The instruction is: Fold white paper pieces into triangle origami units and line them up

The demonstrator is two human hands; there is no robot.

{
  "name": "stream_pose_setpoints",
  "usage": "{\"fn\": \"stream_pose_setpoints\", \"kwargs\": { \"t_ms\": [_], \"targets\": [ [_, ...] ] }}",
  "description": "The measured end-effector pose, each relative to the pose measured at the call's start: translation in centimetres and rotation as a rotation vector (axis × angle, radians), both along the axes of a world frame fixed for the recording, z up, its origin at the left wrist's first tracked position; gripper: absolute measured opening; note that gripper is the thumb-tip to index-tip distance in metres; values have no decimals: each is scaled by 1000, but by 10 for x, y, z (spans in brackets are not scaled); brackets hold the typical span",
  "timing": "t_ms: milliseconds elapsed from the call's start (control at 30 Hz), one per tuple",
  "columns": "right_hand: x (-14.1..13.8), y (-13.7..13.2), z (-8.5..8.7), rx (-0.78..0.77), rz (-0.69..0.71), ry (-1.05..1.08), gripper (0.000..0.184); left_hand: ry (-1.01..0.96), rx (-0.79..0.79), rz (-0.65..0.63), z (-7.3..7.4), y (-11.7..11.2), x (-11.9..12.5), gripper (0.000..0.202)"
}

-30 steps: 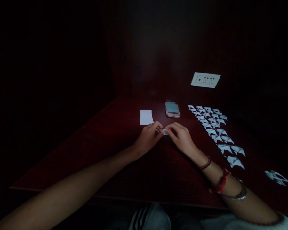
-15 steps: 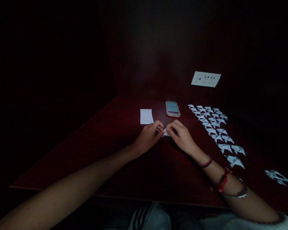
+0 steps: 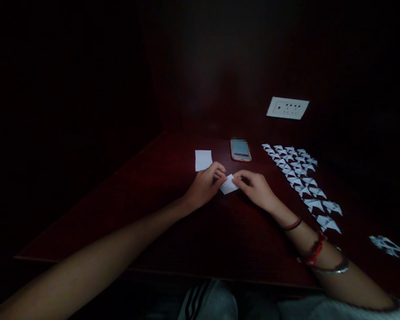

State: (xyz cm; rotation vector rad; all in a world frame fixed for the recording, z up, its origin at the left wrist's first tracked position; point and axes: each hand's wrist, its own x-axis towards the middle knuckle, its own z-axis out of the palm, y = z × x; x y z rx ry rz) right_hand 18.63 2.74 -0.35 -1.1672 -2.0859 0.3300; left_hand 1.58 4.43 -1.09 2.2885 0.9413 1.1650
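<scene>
A small piece of white paper [image 3: 229, 184], with crease lines on it, is held low over the dark red table between my two hands. My left hand [image 3: 207, 181] pinches its left edge between thumb and fingers. At the right corner, the thumb and forefinger of my right hand [image 3: 255, 187] grip the same paper. Just behind my left hand lies a square white sheet [image 3: 203, 160], flat on the table. Folded paper shapes [image 3: 296, 171] stand in rows to the right of my right hand.
A phone [image 3: 240, 150] with its screen lit lies behind my hands. More folded paper pieces [image 3: 387, 246] sit near the right edge of the table [image 3: 120, 200]. A white socket plate [image 3: 288, 108] is fixed to the dark wall.
The paper between my hands now shows as a larger, flatter piece; before, only a small triangle was visible. My right hand has shifted slightly right, away from the left.
</scene>
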Motion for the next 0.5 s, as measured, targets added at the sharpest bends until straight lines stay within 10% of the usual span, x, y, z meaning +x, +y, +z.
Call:
{"fn": "stream_pose_setpoints", "kwargs": {
  "t_ms": [500],
  "targets": [
    [4, 6, -17, -184, 12, -81, 12, 548, 267, -183, -3, -1, -6, 19]
  ]
}}
